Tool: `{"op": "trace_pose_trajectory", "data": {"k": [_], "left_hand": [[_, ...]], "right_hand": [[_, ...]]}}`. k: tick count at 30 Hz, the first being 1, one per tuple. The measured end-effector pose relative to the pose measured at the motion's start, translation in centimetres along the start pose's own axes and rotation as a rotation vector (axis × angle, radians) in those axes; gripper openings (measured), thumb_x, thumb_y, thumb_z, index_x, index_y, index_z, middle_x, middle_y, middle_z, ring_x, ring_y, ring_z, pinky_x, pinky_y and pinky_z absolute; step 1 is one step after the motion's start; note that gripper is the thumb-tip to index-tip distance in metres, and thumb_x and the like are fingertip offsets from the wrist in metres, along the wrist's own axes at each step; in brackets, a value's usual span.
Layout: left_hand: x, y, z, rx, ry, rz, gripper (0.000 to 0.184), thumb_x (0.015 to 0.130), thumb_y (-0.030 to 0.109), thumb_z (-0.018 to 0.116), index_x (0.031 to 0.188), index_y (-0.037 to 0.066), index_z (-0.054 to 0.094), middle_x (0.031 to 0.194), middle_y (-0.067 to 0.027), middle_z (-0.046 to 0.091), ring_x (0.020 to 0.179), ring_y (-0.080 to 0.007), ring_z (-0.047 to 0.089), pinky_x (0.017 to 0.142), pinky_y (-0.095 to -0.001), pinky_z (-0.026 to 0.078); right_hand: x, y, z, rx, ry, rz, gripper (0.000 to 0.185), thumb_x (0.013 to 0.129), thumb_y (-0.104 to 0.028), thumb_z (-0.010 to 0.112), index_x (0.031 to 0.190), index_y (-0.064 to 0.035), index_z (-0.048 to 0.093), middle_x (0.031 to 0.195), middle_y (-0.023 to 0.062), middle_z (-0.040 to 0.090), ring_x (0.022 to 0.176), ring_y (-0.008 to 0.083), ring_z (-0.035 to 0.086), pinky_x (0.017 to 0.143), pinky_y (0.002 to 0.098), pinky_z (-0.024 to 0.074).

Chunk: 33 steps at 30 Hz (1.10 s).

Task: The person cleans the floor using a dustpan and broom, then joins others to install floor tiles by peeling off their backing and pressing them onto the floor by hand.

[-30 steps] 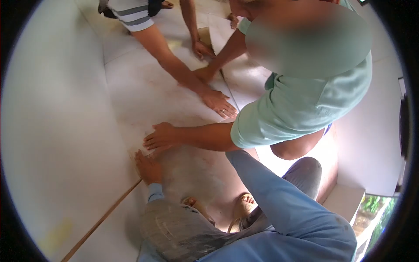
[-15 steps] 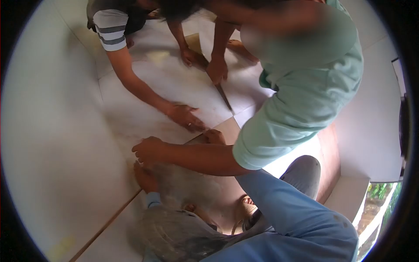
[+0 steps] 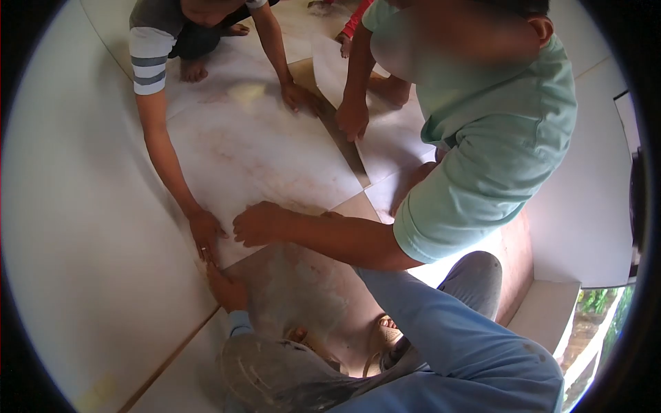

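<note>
My left hand (image 3: pixel 228 290), below a light blue cuff, is at the near left corner of a large white tile (image 3: pixel 275 148), close to the wall. Its fingers look closed on the tile's edge, partly hidden by a co-worker's hand (image 3: pixel 205 230). My right arm (image 3: pixel 385 289), in a blue sleeve, reaches under another co-worker's forearm. Just a sliver of my right hand (image 3: pixel 332 215) shows beside the tile's near edge, its fingers hidden. That co-worker's closed hand (image 3: pixel 260 224) is over the tile near the same corner.
A white wall (image 3: pixel 76 206) rises along the left. Other white tiles (image 3: pixel 392 141) lie at the right, with a brown gap (image 3: pixel 344 155) between. Bare, dusty floor (image 3: pixel 296 282) lies before my feet. Two co-workers crouch close by; another person's red-clothed leg (image 3: pixel 354 24) shows behind.
The striped-sleeve co-worker's hand has moved from the tile's near edge to its left corner beside my left hand. The green-shirted co-worker's hand has shifted right. My right hand is more covered.
</note>
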<state>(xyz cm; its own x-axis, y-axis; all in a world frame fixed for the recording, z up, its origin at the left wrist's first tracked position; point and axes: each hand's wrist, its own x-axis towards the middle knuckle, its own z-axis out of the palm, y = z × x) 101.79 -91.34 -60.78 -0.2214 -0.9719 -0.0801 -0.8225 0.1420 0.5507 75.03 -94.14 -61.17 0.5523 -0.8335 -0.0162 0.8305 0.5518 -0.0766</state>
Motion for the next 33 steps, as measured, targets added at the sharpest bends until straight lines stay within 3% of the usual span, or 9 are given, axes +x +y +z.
{"op": "trace_pose_trajectory", "data": {"k": [4,7,9,10,12,15,19,26,33], "left_hand": [[0.3,1.5,-0.7,0.002,0.055,-0.053,0.054,0.088,0.003,0.052,0.140,-0.005,0.041,0.144,-0.0239,0.044,0.134,-0.0366,0.042,0.114,-0.0419,0.031],[0.2,0.5,-0.2,-0.023,0.081,-0.114,0.053,0.089,0.005,0.054,0.140,-0.004,0.042,0.144,-0.0235,0.044,0.134,-0.0365,0.042,0.115,-0.0419,0.031],[0.4,-2.5,3.0,-0.161,0.042,-0.018,0.052,0.090,0.010,0.056,0.139,-0.003,0.043,0.144,-0.0228,0.045,0.135,-0.0374,0.041,0.115,-0.0428,0.030],[0.5,-4.1,3.2,-0.220,0.032,0.023,0.052,0.091,0.012,0.058,0.139,-0.003,0.043,0.144,-0.0225,0.045,0.135,-0.0378,0.040,0.115,-0.0433,0.030],[-0.9,-0.6,3.2,0.146,0.049,0.325,0.052,0.092,0.019,0.059,0.138,-0.001,0.045,0.145,-0.0219,0.043,0.136,-0.0391,0.039,0.115,-0.0448,0.030],[-1.7,3.3,3.6,0.134,-0.055,0.394,0.052,0.094,0.023,0.058,0.139,0.000,0.045,0.148,-0.0213,0.040,0.139,-0.0388,0.035,0.116,-0.0458,0.029],[-0.8,2.5,5.1,0.144,-0.121,0.400,0.055,0.095,0.027,0.057,0.141,0.000,0.042,0.152,-0.0208,0.035,0.141,-0.0377,0.031,0.117,-0.0457,0.027],[-1.8,1.4,5.1,0.225,-0.099,0.370,0.062,0.098,0.034,0.048,0.148,-0.002,0.034,0.155,-0.0224,0.029,0.145,-0.0366,0.025,0.119,-0.0455,0.020],[-0.2,0.7,4.0,0.227,-0.083,0.250,0.061,0.101,0.037,0.044,0.149,0.001,0.033,0.158,-0.0232,0.021,0.147,-0.0385,0.018,0.120,-0.0465,0.014]], "right_hand": [[-4.4,-3.1,-0.2,-0.099,0.174,-0.190,0.055,0.102,-0.043,0.037,0.138,-0.0029,0.045,0.142,0.0196,0.047,0.132,0.0343,0.042,0.112,0.0463,0.0300],[-11.9,0.8,-1.8,-0.263,0.788,-0.556,0.053,0.102,-0.041,0.039,0.137,-0.0031,0.046,0.141,0.0195,0.047,0.132,0.0348,0.042,0.111,0.0465,0.0303],[-15.5,3.8,-3.1,-0.481,1.251,-0.641,0.052,0.101,-0.040,0.040,0.137,-0.0032,0.046,0.141,0.0194,0.048,0.132,0.0352,0.042,0.111,0.0467,0.0306],[-16.3,4.5,-3.8,-0.577,1.364,-0.625,0.051,0.101,-0.039,0.041,0.136,-0.0033,0.047,0.141,0.0194,0.048,0.131,0.0354,0.042,0.111,0.0468,0.0307],[-16.9,5.2,-4.5,-0.744,1.503,-0.574,0.050,0.101,-0.038,0.042,0.136,-0.0034,0.047,0.140,0.0193,0.048,0.131,0.0357,0.042,0.111,0.0470,0.0309],[-16.1,5.2,-5.0,-0.978,1.549,-0.477,0.048,0.100,-0.037,0.044,0.135,-0.0036,0.048,0.139,0.0192,0.049,0.131,0.0363,0.043,0.110,0.0472,0.0313],[-14.4,5.8,-3.4,-1.331,1.560,-0.409,0.046,0.100,-0.034,0.047,0.133,-0.0039,0.050,0.138,0.0191,0.050,0.130,0.0370,0.043,0.110,0.0476,0.0318],[-12.2,8.7,0.5,-2.096,1.349,-0.362,0.042,0.098,-0.030,0.052,0.131,-0.0044,0.052,0.136,0.0188,0.051,0.129,0.0383,0.044,0.109,0.0482,0.0326],[-8.6,8.6,-1.4,-2.458,1.217,-0.032,0.055,0.099,-0.035,0.044,0.147,-0.0072,0.040,0.159,0.0133,0.025,0.147,0.0395,0.016,0.119,0.0549,0.0112]]}}
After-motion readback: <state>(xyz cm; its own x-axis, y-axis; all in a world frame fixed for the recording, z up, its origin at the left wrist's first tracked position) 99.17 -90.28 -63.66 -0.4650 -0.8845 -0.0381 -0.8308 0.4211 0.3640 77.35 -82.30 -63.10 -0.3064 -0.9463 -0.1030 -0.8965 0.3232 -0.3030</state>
